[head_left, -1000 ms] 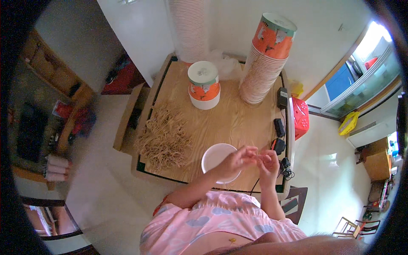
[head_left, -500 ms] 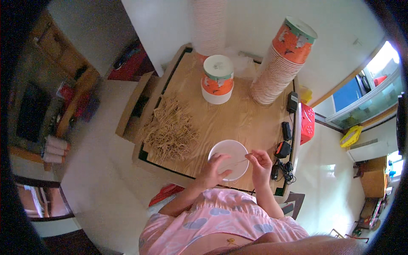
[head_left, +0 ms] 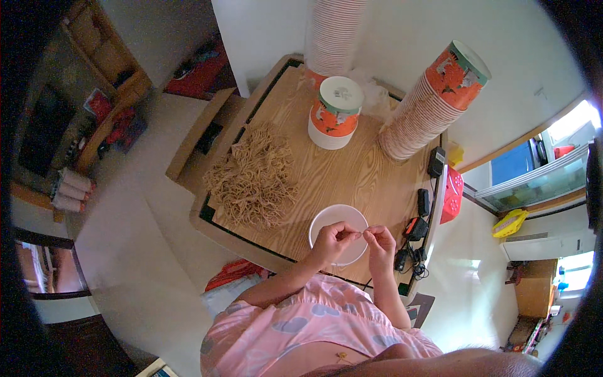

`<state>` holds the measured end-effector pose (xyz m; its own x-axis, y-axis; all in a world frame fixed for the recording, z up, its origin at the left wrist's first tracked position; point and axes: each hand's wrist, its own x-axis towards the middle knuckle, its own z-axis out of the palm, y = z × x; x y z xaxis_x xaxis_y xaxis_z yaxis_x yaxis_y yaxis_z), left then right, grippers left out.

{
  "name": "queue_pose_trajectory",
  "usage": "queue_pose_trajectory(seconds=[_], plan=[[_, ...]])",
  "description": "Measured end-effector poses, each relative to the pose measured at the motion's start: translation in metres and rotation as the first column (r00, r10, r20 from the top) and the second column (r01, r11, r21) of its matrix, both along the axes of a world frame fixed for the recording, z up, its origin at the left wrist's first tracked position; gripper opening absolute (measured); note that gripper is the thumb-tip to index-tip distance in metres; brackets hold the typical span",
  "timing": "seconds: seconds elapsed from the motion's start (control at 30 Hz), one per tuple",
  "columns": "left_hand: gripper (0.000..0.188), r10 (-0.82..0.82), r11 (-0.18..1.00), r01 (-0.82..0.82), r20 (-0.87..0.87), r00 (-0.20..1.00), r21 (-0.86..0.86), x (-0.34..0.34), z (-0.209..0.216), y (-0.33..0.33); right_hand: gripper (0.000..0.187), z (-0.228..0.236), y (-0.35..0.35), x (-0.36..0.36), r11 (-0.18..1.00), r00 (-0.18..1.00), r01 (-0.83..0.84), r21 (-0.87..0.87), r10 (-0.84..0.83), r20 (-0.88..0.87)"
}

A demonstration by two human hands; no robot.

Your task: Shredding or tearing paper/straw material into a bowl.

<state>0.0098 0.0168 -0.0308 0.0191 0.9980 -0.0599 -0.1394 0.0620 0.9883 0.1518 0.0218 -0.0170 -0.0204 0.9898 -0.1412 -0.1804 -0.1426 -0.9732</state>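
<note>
A white bowl (head_left: 331, 217) sits at the near edge of the wood-grain table, and both of my hands are over its near right part. The fingers of my left hand (head_left: 336, 242) are closed in a pinch. My right hand (head_left: 380, 247) pinches too, its fingertips almost touching the left ones. Between them is a thin string, barely visible at this size. Left of the bowl lies a loose heap of tan paper-like twine (head_left: 251, 179). Behind the bowl, a short stack of orange and green printed paper tubs (head_left: 335, 119) stands upside down.
Tall nested tub stacks rise at the back (head_left: 336, 38) and at the right, the right stack (head_left: 430, 103) leaning outward in view. Black power adapters (head_left: 414, 229) and cables line the right edge. A red plastic stool (head_left: 452, 196) and an open cardboard box (head_left: 200, 139) flank the table.
My left hand has gone from spread fingers above the bowl to a pinch beside my right fingertips. The strand stretched across the bowl is now mostly hidden. The view has shifted slightly.
</note>
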Motion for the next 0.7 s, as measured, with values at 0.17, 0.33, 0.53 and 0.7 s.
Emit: queue_pose_trajectory(seconds=[0.17,0.33,0.53,0.7], plan=[[0.009,0.008,1.000,-0.010,-0.121,0.993,-0.022,-0.006,0.010,0.003,0.006,-0.005,0.013,0.009,0.984,0.985,0.173,0.040,-0.173,-0.016],[0.012,0.025,0.998,-0.011,-0.230,0.973,0.060,-0.008,0.002,0.005,0.047,0.004,0.024,0.014,0.974,0.924,-0.210,-0.081,0.225,0.308],[0.011,0.022,0.994,0.007,-0.252,0.967,0.114,-0.009,0.002,0.005,0.037,0.001,0.025,0.011,0.917,0.895,-0.347,-0.197,0.386,0.223],[0.012,0.049,0.991,-0.011,-0.284,0.958,0.136,-0.008,0.001,0.005,0.027,-0.002,0.024,0.015,0.916,0.888,-0.370,-0.158,0.398,0.231]])
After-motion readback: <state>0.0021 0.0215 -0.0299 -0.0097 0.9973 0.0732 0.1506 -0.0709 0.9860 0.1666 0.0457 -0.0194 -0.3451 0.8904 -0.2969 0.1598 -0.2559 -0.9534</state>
